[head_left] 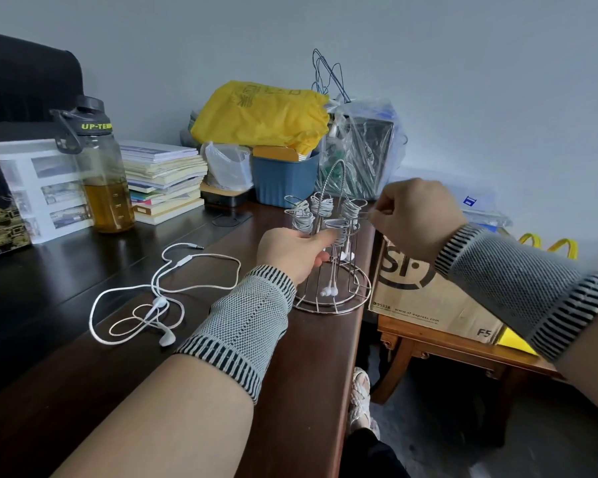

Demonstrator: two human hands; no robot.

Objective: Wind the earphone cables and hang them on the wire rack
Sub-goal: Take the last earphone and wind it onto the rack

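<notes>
Dark wood table (83,270): wire rack (332,270), 1 loose earphone (159,298), bottle (101,174), book stack (163,181), blue bin (283,184).

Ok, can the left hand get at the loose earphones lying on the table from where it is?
Probably yes. The loose earphones lie uncoiled on the table, just left of the left hand, with nothing between. But that hand is busy with a wound bundle at the wire rack.

left hand (292,251) fingertips hidden, bottle (99,167) label cropped
</notes>
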